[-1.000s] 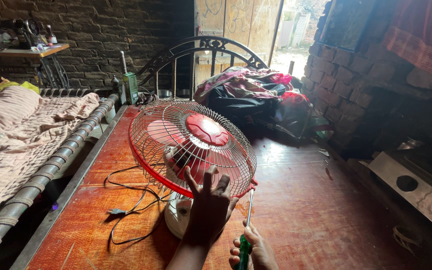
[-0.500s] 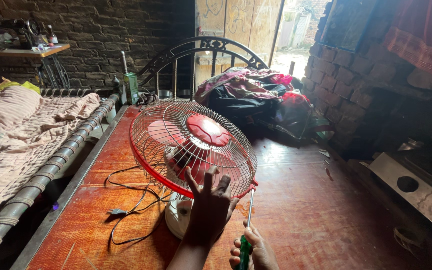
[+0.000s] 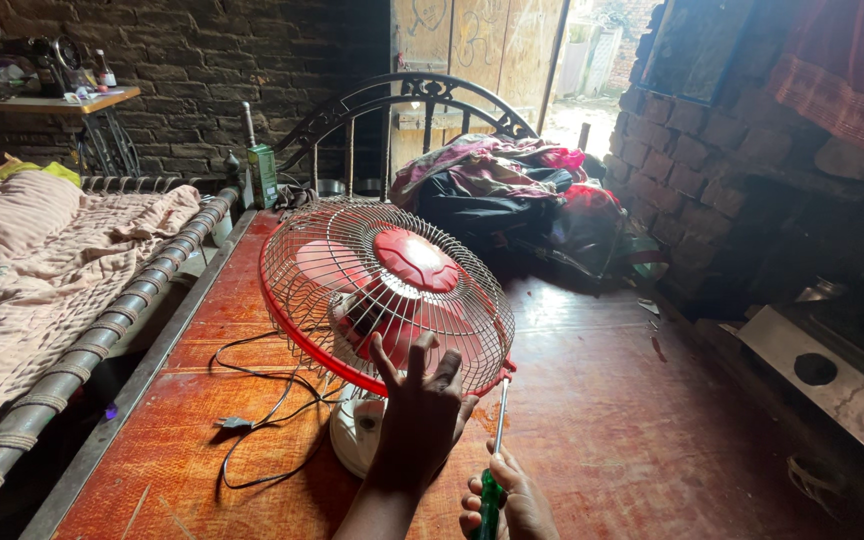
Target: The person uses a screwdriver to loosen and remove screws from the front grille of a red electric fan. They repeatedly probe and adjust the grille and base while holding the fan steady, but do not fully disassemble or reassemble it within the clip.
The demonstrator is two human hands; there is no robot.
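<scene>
One fan (image 3: 387, 300), one screwdriver (image 3: 493, 470), two hands: left (image 3: 420, 410), right (image 3: 512, 500).

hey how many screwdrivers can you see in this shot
1. A green-handled screwdriver is in the right hand at the bottom edge, its shaft pointing up to the red fan guard, which the left hand steadies. Others could be hidden in the clutter behind.

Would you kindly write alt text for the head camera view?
A left hand presses spread fingers against the wire grille of a red table fan lying on a reddish wooden bed platform, while the right hand holds a green-handled screwdriver at the grille's rim.
</scene>
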